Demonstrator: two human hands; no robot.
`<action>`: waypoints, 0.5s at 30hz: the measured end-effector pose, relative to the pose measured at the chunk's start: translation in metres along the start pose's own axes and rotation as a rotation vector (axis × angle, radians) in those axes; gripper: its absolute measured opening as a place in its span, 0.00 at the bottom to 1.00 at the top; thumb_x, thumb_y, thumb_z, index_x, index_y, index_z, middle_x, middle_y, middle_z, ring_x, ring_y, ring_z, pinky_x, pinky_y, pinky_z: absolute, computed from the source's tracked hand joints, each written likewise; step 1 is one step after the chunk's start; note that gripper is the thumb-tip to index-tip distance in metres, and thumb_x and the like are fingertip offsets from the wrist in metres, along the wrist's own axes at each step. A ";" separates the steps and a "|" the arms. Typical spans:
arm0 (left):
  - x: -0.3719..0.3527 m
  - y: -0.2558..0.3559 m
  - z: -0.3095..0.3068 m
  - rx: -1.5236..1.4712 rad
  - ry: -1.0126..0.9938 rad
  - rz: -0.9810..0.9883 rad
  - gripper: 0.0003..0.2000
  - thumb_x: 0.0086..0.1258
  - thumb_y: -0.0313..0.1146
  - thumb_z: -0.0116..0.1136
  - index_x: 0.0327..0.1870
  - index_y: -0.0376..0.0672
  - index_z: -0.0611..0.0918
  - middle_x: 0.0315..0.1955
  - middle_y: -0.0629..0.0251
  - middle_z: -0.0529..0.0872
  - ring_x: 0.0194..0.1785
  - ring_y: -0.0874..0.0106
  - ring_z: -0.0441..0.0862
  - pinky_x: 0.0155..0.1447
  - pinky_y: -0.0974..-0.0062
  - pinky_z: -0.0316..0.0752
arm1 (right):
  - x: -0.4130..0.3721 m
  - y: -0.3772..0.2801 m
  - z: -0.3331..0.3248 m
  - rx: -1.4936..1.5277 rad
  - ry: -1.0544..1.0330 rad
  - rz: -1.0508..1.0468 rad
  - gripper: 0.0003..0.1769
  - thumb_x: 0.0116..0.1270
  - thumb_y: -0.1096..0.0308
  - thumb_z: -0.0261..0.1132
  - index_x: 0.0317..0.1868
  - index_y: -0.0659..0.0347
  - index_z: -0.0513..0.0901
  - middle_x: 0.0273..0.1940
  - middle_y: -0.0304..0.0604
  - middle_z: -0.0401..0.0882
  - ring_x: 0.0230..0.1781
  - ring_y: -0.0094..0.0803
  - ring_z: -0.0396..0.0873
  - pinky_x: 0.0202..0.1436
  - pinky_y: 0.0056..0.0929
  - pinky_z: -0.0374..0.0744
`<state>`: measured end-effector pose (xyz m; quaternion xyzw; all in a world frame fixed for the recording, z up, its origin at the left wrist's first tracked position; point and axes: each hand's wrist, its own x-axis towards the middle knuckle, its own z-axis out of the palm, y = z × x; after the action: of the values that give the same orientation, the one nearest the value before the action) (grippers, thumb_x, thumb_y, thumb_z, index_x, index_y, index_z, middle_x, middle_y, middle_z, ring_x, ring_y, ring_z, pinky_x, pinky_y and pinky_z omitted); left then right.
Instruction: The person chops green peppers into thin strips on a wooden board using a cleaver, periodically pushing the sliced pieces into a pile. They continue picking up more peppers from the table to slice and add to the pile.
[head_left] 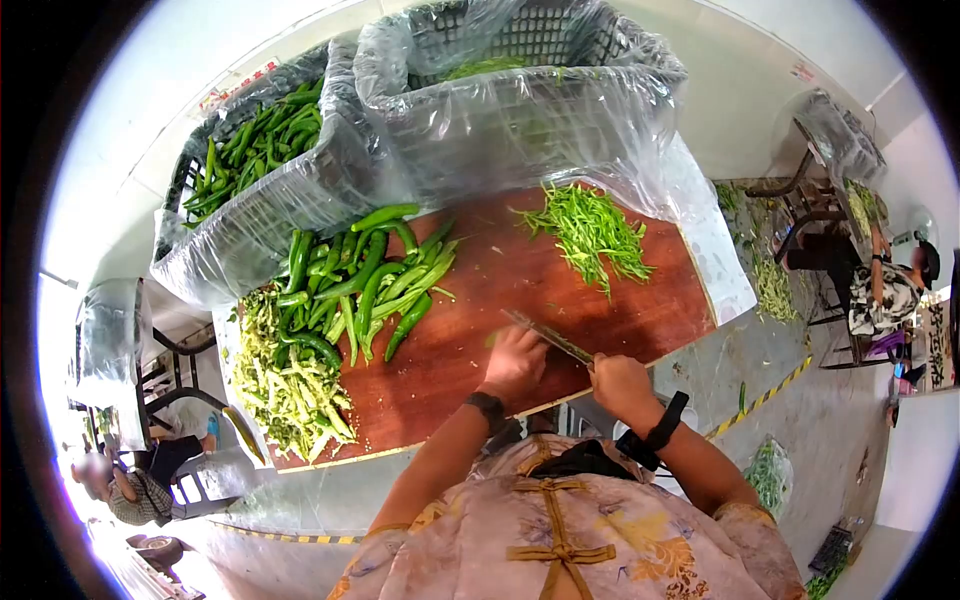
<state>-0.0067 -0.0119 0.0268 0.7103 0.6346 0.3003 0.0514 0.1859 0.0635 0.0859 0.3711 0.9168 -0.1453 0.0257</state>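
My right hand (pixel 622 385) grips the handle of a knife (pixel 552 338), whose blade slants up and left over the red-brown board (pixel 450 385). Beside the blade, my left hand (pixel 517 358) rests on the board with its fingers curled; a bit of green shows at its left edge, and what lies under the fingers is hidden. Whole and split green peppers (pixel 365 280) are heaped on the board's left part. Below them is a pile of pale pepper cores and scraps (pixel 290 385). Thin green shreds (pixel 590 235) form a mound at the upper right.
Plastic-lined crates stand behind the board: one with whole green peppers (pixel 265 145), another (pixel 520 110) with green shreds. Other people sit at the far left (pixel 145 495) and far right (pixel 880 290). A bag of greens (pixel 768 475) lies on the floor at right.
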 end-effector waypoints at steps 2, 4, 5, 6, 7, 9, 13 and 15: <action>0.000 -0.001 -0.001 -0.014 0.010 0.002 0.16 0.50 0.29 0.58 0.43 0.42 0.81 0.46 0.64 0.77 0.53 0.60 0.71 0.54 0.59 0.67 | 0.005 -0.001 0.002 0.015 0.021 -0.058 0.10 0.60 0.65 0.58 0.30 0.65 0.76 0.20 0.57 0.76 0.24 0.54 0.78 0.29 0.48 0.76; 0.000 0.000 -0.002 -0.032 0.019 0.005 0.16 0.50 0.29 0.58 0.43 0.42 0.81 0.46 0.64 0.77 0.53 0.60 0.71 0.54 0.59 0.67 | 0.014 -0.003 0.008 0.030 0.041 -0.112 0.09 0.60 0.66 0.58 0.30 0.65 0.76 0.20 0.56 0.76 0.24 0.53 0.78 0.28 0.48 0.77; 0.002 0.000 -0.002 -0.039 0.043 0.023 0.17 0.50 0.29 0.58 0.44 0.42 0.81 0.45 0.64 0.77 0.53 0.60 0.72 0.53 0.59 0.67 | 0.025 -0.008 0.013 0.046 0.063 -0.092 0.09 0.59 0.67 0.58 0.29 0.65 0.76 0.20 0.56 0.76 0.24 0.52 0.79 0.27 0.47 0.77; 0.002 0.001 -0.003 -0.044 0.065 0.041 0.17 0.50 0.29 0.58 0.44 0.42 0.81 0.45 0.64 0.77 0.52 0.60 0.72 0.53 0.59 0.67 | 0.035 -0.012 0.017 0.064 0.086 -0.071 0.08 0.59 0.68 0.57 0.29 0.65 0.76 0.20 0.55 0.77 0.24 0.52 0.79 0.27 0.47 0.77; 0.001 -0.002 0.002 -0.038 0.066 0.039 0.17 0.50 0.29 0.58 0.44 0.42 0.81 0.45 0.64 0.77 0.52 0.60 0.72 0.53 0.59 0.67 | 0.047 -0.013 0.021 0.066 0.088 -0.075 0.08 0.59 0.68 0.57 0.29 0.65 0.76 0.20 0.55 0.77 0.24 0.52 0.79 0.27 0.47 0.77; 0.001 -0.005 0.008 -0.005 0.122 0.052 0.17 0.50 0.29 0.58 0.44 0.43 0.81 0.44 0.63 0.78 0.51 0.60 0.73 0.52 0.59 0.68 | 0.066 -0.015 0.026 -0.005 0.169 -0.128 0.08 0.60 0.67 0.57 0.29 0.64 0.76 0.20 0.54 0.77 0.23 0.51 0.79 0.26 0.46 0.77; 0.001 -0.004 0.007 -0.037 0.130 0.029 0.17 0.50 0.29 0.58 0.45 0.42 0.81 0.43 0.62 0.78 0.50 0.60 0.74 0.52 0.59 0.69 | 0.060 -0.011 0.022 0.014 0.185 -0.082 0.10 0.62 0.65 0.57 0.30 0.63 0.77 0.20 0.53 0.77 0.23 0.51 0.78 0.28 0.48 0.76; -0.001 -0.001 0.005 -0.045 0.138 0.014 0.16 0.49 0.28 0.58 0.42 0.42 0.81 0.42 0.62 0.78 0.50 0.59 0.74 0.51 0.59 0.69 | 0.042 -0.011 0.014 0.043 0.161 -0.068 0.10 0.62 0.64 0.57 0.30 0.63 0.78 0.21 0.53 0.77 0.23 0.51 0.78 0.28 0.49 0.76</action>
<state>-0.0053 -0.0108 0.0221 0.6910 0.6246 0.3634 0.0213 0.1469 0.0799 0.0683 0.3507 0.9246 -0.1356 -0.0610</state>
